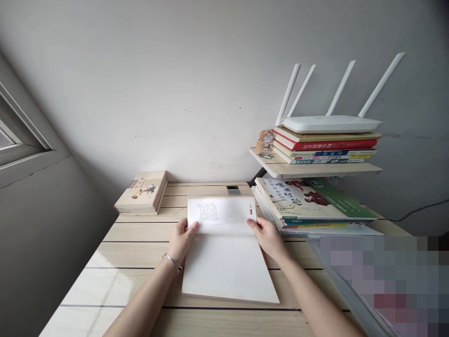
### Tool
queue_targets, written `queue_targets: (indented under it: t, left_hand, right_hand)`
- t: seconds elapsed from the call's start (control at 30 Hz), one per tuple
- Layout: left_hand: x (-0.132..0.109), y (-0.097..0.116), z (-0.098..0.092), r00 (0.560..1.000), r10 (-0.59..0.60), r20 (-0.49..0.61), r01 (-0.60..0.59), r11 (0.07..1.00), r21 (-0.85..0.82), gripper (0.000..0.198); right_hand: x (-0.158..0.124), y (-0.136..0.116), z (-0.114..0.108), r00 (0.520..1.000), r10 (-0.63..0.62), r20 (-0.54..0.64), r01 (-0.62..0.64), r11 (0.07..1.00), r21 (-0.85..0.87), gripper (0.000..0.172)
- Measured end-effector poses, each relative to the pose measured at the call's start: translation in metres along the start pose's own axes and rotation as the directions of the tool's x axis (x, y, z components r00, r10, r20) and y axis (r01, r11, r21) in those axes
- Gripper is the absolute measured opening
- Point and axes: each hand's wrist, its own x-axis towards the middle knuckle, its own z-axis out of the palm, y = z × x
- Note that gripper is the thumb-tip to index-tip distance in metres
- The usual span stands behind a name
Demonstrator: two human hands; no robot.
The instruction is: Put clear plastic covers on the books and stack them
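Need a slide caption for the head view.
Left hand and right hand hold a white book at its fold on a wooden desk, router shelved beyond.

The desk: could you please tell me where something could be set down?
The desk is bare on its left, between the open book and the edge, in front of the small book stack. A strip along the near edge is free. The right is crowded by the large book pile; left hand and right hand hold the open book.
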Motion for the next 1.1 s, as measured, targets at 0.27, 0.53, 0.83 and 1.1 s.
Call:
queue_targets:
  t: [0.27,0.53,0.83,1.1]
  left_hand:
    - [-0.004,0.002,0.003,0.996,-0.07,0.052,0.075,0.992,-0.1,0.038]
    - [-0.006,0.006,0.001,0.994,-0.049,0.094,0.067,0.979,-0.192,0.038]
    - [-0.005,0.002,0.001,0.995,-0.071,0.065,0.081,0.981,-0.174,0.033]
    - [-0.009,0.014,0.0,0.994,-0.084,0.076,0.099,0.969,-0.225,0.029]
  right_hand:
    - [0.003,-0.004,-0.015,0.938,0.037,0.346,-0.126,0.963,0.238,0.037]
    - [0.002,-0.004,-0.014,0.926,0.042,0.375,-0.171,0.933,0.317,0.036]
    - [0.002,0.006,-0.006,0.949,0.107,0.297,-0.2,0.933,0.301,0.039]
    - [0.0,-0.003,-0.009,0.96,0.078,0.268,-0.171,0.922,0.346,0.035]
